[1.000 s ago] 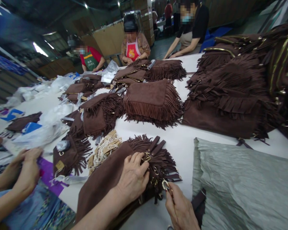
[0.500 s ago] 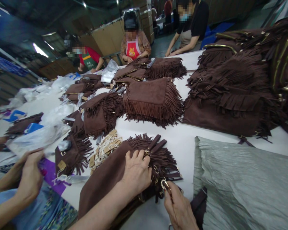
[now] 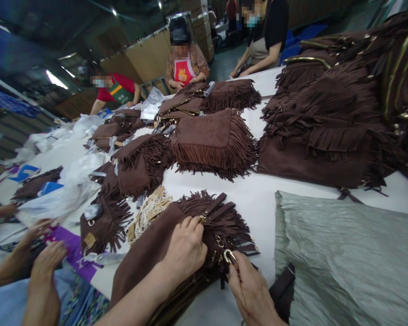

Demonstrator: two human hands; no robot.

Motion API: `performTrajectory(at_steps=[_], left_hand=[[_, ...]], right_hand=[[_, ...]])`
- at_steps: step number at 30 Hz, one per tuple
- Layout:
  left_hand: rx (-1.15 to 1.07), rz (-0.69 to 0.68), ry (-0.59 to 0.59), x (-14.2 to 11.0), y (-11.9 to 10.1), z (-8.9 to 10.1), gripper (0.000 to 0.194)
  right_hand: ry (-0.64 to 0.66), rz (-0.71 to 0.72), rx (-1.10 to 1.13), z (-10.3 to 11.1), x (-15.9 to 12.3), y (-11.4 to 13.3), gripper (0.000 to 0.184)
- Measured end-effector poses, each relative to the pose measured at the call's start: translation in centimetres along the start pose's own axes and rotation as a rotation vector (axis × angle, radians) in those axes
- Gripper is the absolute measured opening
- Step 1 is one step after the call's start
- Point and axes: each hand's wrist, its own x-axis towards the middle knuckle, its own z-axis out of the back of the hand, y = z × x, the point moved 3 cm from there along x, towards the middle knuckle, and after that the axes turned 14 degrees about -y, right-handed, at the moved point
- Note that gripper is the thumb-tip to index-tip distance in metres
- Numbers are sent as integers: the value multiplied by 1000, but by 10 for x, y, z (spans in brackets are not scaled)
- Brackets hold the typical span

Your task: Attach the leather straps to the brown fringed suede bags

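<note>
A bare left hand (image 3: 187, 244), broad across the back and narrower at the wrist, joins an uncovered forearm (image 3: 141, 292); the right hand (image 3: 247, 287) is bare too.

Tags (image 3: 151, 212) beside nearest bag (image 3: 144, 258)

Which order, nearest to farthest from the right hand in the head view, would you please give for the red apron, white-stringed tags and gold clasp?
1. Gold clasp: held in the right hand.
2. White-stringed tags: leftward, beyond the left hand.
3. Red apron: across the table.
</note>
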Motion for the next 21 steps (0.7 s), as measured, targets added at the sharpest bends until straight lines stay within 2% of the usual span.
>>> performTrajectory(at_steps=[5,7,10,14,21], left_hand=[[-76,31,-86,-5,5,-7,20],[-98,57,-88,-4,7,-8,18],[-136,92,-76,-2,10,-6,17],[-195,114,-69,0,11,-5,18],[-270,153,-73,1,13,-5,19]], right_hand=[[-39,59,-35,-15,24,15,20],[-57,94,-81,-24,34,20,20],[-13,129,-166,-38,46,24,16],[8,175,-256,-48,54,24,11],[68,303,-325,-53,58,26,6]])
